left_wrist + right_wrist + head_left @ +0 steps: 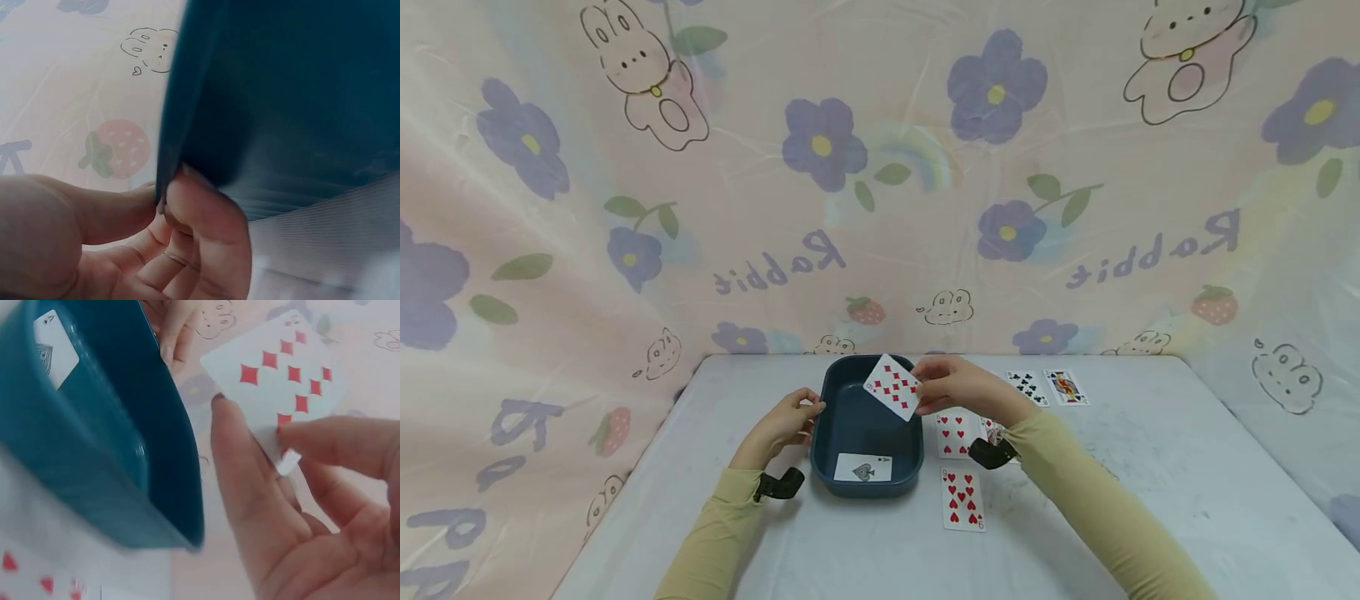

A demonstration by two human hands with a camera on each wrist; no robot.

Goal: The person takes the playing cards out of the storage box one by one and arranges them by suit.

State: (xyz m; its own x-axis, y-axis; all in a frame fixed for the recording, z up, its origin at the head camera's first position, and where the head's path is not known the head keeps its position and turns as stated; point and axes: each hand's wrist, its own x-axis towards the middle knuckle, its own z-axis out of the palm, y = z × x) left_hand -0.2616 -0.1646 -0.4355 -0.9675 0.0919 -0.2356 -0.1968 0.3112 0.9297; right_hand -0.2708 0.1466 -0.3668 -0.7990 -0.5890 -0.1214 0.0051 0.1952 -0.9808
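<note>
In the head view, my left hand (pixel 782 427) is at the left side of a dark blue rectangular dish (pixel 848 421). Thumb and index finger pinch its rim, as the left wrist view shows. My right hand (pixel 964 388) holds a diamonds playing card (pixel 892 388) by one corner between thumb and fingers, face up and tilted over the dish's far right part. The right wrist view shows red pips on this card (pixel 270 360) beside the dish wall (pixel 94 481). An ace of spades (pixel 862 469) lies face up inside the dish at its near end.
Right of the dish, a nine of hearts (pixel 963 500) lies nearest, with another hearts card (pixel 952 434) beyond it. My right wrist partly covers a patterned card (pixel 991 430). Farther back lie a clubs card (pixel 1027 387) and a face card (pixel 1066 387) on the white table (pixel 1150 467).
</note>
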